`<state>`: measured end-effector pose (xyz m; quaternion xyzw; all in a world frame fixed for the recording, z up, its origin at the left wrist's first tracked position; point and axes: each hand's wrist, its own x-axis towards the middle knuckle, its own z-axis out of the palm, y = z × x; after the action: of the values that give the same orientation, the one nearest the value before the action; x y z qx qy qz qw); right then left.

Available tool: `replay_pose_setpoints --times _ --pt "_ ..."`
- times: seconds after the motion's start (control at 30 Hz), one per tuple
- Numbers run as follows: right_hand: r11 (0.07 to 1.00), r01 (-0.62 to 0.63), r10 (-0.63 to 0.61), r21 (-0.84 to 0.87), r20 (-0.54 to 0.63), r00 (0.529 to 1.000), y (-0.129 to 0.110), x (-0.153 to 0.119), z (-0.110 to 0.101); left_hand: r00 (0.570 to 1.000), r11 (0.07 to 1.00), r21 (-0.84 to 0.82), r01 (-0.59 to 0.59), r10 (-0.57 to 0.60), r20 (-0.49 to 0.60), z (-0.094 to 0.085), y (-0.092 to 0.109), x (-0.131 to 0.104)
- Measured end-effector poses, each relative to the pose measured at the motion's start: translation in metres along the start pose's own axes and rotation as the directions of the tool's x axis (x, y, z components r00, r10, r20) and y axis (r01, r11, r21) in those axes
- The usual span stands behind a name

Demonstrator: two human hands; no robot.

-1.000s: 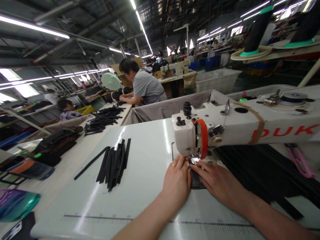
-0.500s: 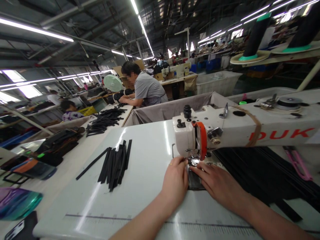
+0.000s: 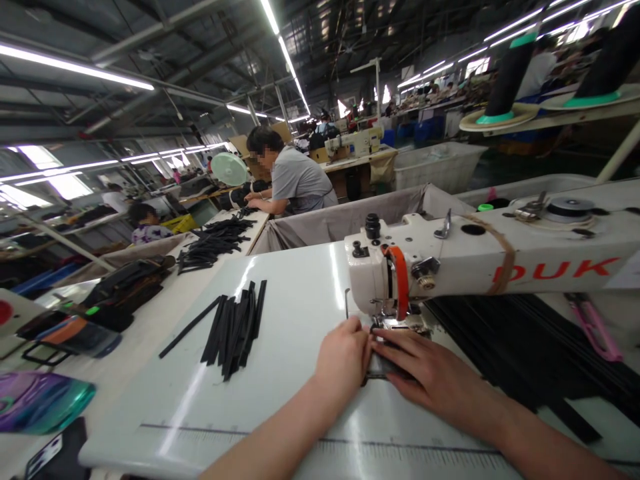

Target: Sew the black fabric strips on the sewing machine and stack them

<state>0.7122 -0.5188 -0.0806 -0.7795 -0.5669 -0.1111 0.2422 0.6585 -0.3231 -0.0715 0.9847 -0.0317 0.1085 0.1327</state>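
Under the needle area of a white sewing machine (image 3: 460,257), both hands meet at a small dark piece (image 3: 383,365) on the machine bed. My left hand (image 3: 344,353) has its fingers curled together at the piece's left edge; what they pinch is too small to make out. My right hand (image 3: 425,360) lies over the piece from the right, fingers stretched out and slightly apart. To the left, a bundle of black strips (image 3: 233,330) rests on the pale table (image 3: 290,300).
Long black material (image 3: 520,347) and pink snips (image 3: 595,327) lie right of the machine. A phone (image 3: 57,453), a purple-green object (image 3: 45,403) and a second strip pile (image 3: 215,241) are at left. Across a fabric-lined bin (image 3: 345,217), a person (image 3: 303,177) bends over work.
My left hand has shifted slightly left and its fingers are more curled. My right hand has moved a little left, its fingers now flatter over the dark piece. The view has turned slightly.
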Motion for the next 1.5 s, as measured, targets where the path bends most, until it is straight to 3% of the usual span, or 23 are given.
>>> replay_pose_setpoints --times 0.1,0.27,0.37,0.5,0.87,1.5 --pt "0.997 -0.018 0.013 0.076 0.058 0.998 0.001 -0.003 -0.001 0.999 0.983 -0.18 -0.045 0.046 0.006 -0.006 0.005 -0.014" --pt "1.0 -0.024 0.024 0.002 0.017 1.0 0.005 -0.006 0.004 0.941 0.89 -0.385 -0.243 0.312 0.129 -0.021 -0.018 -0.011" --pt "0.998 -0.009 0.008 -0.06 -0.009 1.0 0.006 -0.005 0.005 0.963 0.925 -0.333 -0.185 0.238 0.125 -0.015 -0.016 -0.011" --pt "0.994 0.011 -0.01 -0.109 0.006 1.0 0.007 -0.004 0.004 0.99 0.965 -0.252 -0.077 0.105 0.097 -0.001 0.001 -0.015" --pt "0.987 0.046 -0.048 -0.155 -0.01 0.999 0.005 -0.005 0.004 0.988 0.946 -0.301 -0.123 0.145 0.053 0.002 0.0 -0.018" --pt "0.969 0.058 -0.069 -0.239 -0.04 0.997 0.004 0.0 0.006 0.993 0.964 -0.261 -0.039 0.067 0.099 0.0 0.014 -0.013"
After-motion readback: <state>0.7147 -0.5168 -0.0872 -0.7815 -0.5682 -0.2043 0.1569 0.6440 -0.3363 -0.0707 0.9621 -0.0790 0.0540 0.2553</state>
